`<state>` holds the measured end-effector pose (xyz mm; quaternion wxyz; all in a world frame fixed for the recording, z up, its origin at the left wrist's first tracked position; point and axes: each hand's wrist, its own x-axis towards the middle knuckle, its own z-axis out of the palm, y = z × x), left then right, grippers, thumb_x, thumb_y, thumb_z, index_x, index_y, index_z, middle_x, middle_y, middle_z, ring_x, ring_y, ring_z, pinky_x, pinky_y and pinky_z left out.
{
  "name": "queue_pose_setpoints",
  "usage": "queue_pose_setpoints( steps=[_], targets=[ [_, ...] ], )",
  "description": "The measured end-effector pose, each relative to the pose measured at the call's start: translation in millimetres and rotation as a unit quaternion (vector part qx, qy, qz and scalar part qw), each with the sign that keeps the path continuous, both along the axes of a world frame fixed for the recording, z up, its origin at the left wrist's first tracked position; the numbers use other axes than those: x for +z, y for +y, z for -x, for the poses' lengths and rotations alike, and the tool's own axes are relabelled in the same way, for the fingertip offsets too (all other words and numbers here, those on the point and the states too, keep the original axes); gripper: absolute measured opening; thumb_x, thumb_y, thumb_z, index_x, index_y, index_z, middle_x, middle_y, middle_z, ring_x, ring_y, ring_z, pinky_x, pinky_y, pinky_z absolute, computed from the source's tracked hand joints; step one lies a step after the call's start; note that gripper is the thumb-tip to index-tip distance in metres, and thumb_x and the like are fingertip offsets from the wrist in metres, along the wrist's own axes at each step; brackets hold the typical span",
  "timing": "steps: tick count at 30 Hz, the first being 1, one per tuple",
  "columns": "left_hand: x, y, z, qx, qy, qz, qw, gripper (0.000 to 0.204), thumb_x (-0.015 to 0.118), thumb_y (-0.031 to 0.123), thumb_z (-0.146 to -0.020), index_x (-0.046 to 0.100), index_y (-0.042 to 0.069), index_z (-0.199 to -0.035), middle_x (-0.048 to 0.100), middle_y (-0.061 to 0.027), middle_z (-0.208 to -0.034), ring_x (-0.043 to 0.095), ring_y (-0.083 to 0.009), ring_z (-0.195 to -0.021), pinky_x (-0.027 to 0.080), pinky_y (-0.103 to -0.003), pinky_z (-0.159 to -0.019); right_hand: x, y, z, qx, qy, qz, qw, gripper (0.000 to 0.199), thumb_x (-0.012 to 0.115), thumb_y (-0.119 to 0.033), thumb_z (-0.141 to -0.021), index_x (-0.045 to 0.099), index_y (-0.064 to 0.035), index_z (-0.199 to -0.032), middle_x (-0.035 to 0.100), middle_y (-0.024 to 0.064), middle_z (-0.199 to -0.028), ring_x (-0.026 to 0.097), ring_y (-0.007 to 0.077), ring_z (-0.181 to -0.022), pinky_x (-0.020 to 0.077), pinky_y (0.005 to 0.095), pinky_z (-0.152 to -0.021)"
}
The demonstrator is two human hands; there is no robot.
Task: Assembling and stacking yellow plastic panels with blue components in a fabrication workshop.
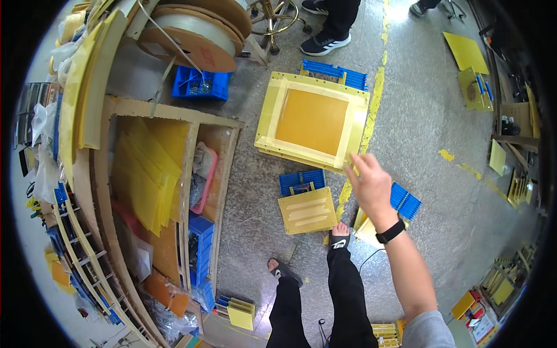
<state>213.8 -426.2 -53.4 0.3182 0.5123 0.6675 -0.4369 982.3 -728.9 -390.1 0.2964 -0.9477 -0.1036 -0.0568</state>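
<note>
My right hand [371, 184], with a black band on its wrist, reaches forward from the lower right. Its fingers are loosely bent and apart, and nothing shows between them. The fingertips are by the near right corner of a large yellow board [267, 124] with an amber middle panel bordered by pale tape strips. I cannot tell whether they touch it. Nearer to me lies a smaller yellow board [306, 210] with pale strips, beside a blue ribbed part [301, 182]. Partly behind my right forearm is another blue ribbed part [405, 200] with a pale board. My left hand is out of view.
On the left stands a wooden shelf [232, 151] with yellow sheets [148, 174] and blue bins [200, 246]. A large cable reel [191, 43] is above a blue parts bin [217, 87]. Another person's shoe [325, 44] is beyond the large board. Yellow floor tape [376, 95] runs alongside.
</note>
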Motion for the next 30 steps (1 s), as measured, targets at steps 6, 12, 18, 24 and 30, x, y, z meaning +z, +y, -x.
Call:
queue_pose_setpoints(
  steps=[6,12,18,24,30],
  targets=[
    [-129,29,-247,-0.403,-0.141,-0.064,0.902,0.038,0.052,0.030,-0.099,0.064,-0.005,-0.092,0.066,-0.0247,-0.089,0.061,-0.0399,-0.082,0.047,-0.048,-0.076,-15,-9,12,-0.029,0.018,0.083,0.996,0.026,0.074,-0.022,-0.082,0.067,-0.0068,-0.102,0.060,0.0077,-0.086,0.065,0.0258,-0.065,0.0523,0.0372,-0.055],
    [-195,-13,-574,-0.571,-0.432,-0.058,0.696,0.036,0.062,0.008,-0.088,0.057,0.000,-0.122,0.052,-0.0221,-0.132,0.050,-0.0411,-0.122,0.041,-0.044,-0.104,-13,21,-5,0.010,0.029,0.132,0.991,0.005,0.059,-0.009,-0.082,0.056,-0.0066,-0.079,0.057,0.0090,-0.082,0.066,0.0257,-0.067,0.0532,0.0361,-0.055],
    [-286,-97,-804,-0.727,-0.528,-0.092,0.428,0.047,0.052,0.017,-0.096,0.047,0.007,-0.141,0.034,-0.0205,-0.152,0.030,-0.0398,-0.142,0.026,-0.055,-0.115,-14,3,-15,0.093,0.096,0.229,0.964,0.006,0.052,-0.009,-0.089,0.055,-0.0040,-0.088,0.056,0.0123,-0.083,0.067,0.0244,-0.069,0.0560,0.0349,-0.057],
    [-325,-88,-862,-0.776,-0.478,-0.097,0.400,0.049,0.053,0.020,-0.096,0.047,0.017,-0.144,0.033,-0.0190,-0.155,0.032,-0.0389,-0.141,0.031,-0.052,-0.112,11,19,-37,-0.009,0.191,0.137,0.972,0.012,0.050,-0.009,-0.092,0.054,0.0015,-0.087,0.060,0.0204,-0.084,0.068,0.0354,-0.076,0.0565,0.0429,-0.063],
    [-322,-90,-867,-0.784,-0.433,-0.037,0.443,0.048,0.052,0.020,-0.096,0.048,0.023,-0.144,0.032,-0.0159,-0.156,0.032,-0.0356,-0.142,0.038,-0.049,-0.106,42,51,-30,-0.123,0.296,-0.066,0.945,0.017,0.054,-0.015,-0.094,0.057,0.0005,-0.089,0.065,0.0249,-0.091,0.066,0.0420,-0.081,0.0525,0.0497,-0.073]
  ],
)
